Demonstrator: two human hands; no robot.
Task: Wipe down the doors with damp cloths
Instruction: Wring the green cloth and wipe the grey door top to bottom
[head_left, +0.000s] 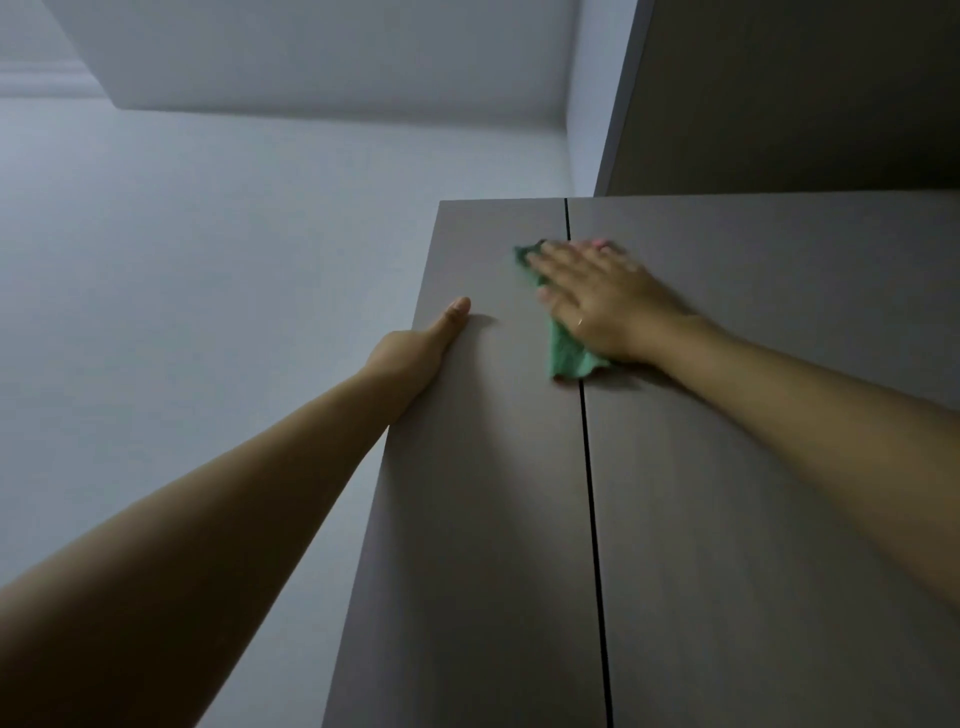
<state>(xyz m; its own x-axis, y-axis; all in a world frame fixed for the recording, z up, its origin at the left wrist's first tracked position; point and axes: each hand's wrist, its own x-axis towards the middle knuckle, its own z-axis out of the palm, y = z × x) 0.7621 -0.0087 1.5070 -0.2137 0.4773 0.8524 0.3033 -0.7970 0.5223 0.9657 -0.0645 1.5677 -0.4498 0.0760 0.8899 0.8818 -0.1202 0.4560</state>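
The green cloth (563, 345) lies flat against the upper part of 2 tall grey-brown doors, straddling the dark seam between the left door (483, 519) and the right door (779, 519), a little below their top edge. The right hand (597, 299) presses it to the panels with a flat palm, fingers (558, 260) straight and slightly spread, their tips blurred; a ring sits on one finger. One corner of the cloth pokes out past the fingertips and a longer flap hangs below the heel of the hand.

The cloth looks thin, soft and limp, probably light even when damp, so it should bunch or slide out unless the whole palm keeps it pinned; holding it by flat pressure suits it better than a pinch.

The left hand (415, 358) rests on the outer edge of the left door, thumb lying straight on the front face; the other fingers are hidden behind the edge, so I cannot tell how they lie. The doors look stiff and smooth. A pale wall (208, 260) stands to the left.
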